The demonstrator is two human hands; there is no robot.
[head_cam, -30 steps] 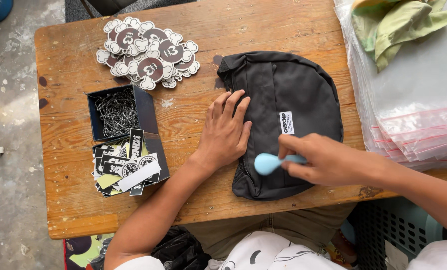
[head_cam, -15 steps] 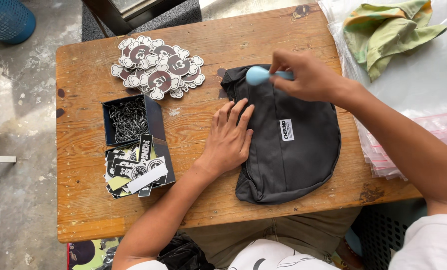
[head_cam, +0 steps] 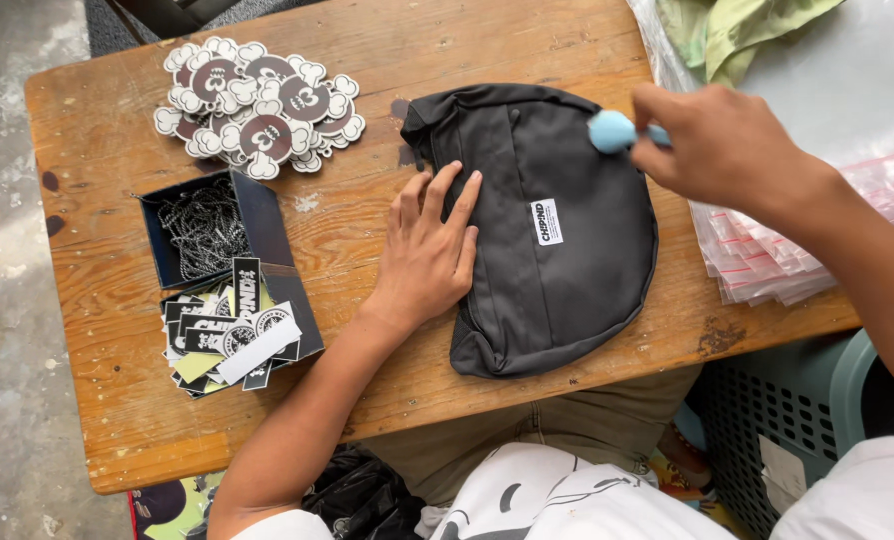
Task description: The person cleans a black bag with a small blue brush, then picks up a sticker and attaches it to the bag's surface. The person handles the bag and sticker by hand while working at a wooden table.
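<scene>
Your right hand [head_cam: 727, 145] has swept from the bag's upper left edge to its upper right, grip clenched on a blue brush [head_cam: 615, 131], left hand [head_cam: 429, 250] released, flat on the dark bag [head_cam: 557, 240], mid-frame on the desk [head_cam: 117, 150].

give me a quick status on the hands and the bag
Left hand flat on black bag, fingers spread. Right hand grips light blue tool over bag's far edge. Nothing in the way.
</scene>
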